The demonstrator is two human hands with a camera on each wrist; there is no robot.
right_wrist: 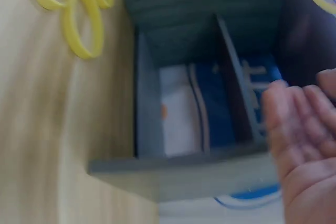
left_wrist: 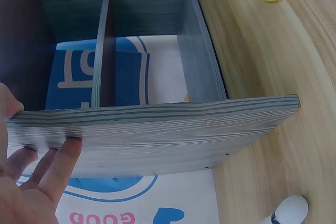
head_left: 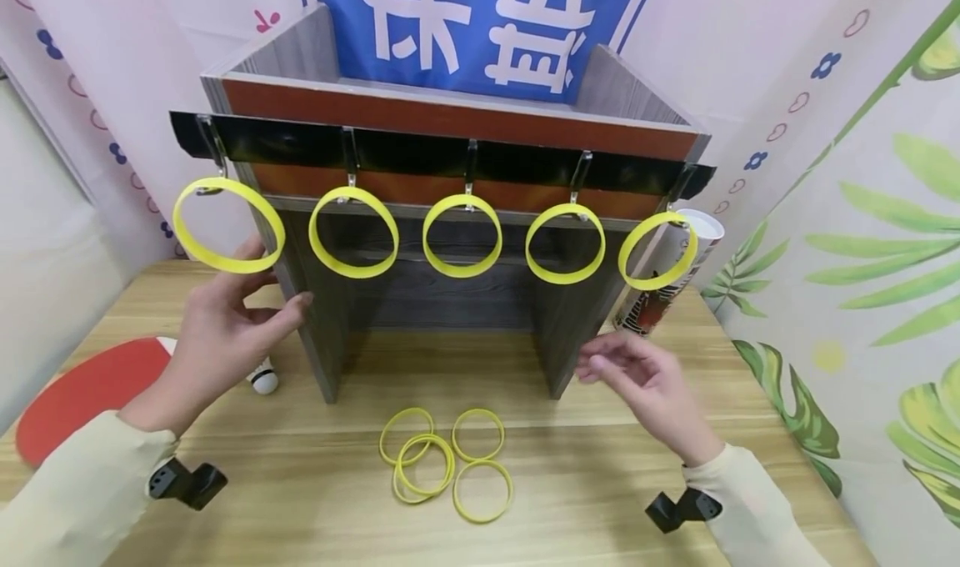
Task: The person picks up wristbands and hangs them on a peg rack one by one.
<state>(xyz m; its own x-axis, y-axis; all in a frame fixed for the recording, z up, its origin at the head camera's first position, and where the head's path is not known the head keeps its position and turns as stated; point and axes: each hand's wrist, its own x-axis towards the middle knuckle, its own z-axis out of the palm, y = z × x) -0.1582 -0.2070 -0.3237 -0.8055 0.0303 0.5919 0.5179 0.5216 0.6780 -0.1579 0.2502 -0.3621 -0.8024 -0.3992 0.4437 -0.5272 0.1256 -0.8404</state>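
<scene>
A grey wood-grain shelf unit [head_left: 450,292] with a brown-red front band stands on the table. My left hand [head_left: 232,333] grips its left side panel [left_wrist: 157,135], thumb at the front edge and fingers against the outer face. Close by the lower part of the right side panel [head_left: 585,325], my right hand [head_left: 637,375] is held with loosely bent fingers and nothing in them. It looks blurred in the right wrist view, palm showing. Several yellow rings, such as the middle ring [head_left: 462,236], hang from hooks on a black strip [head_left: 420,154] across the unit's front.
Several loose yellow rings [head_left: 482,492] lie on the wooden table [head_left: 315,509] before the unit, some overlapping. On the left are a red table tennis bat [head_left: 90,392] and a shuttlecock [head_left: 263,379]. A printed tube [head_left: 660,283] stands behind the right panel.
</scene>
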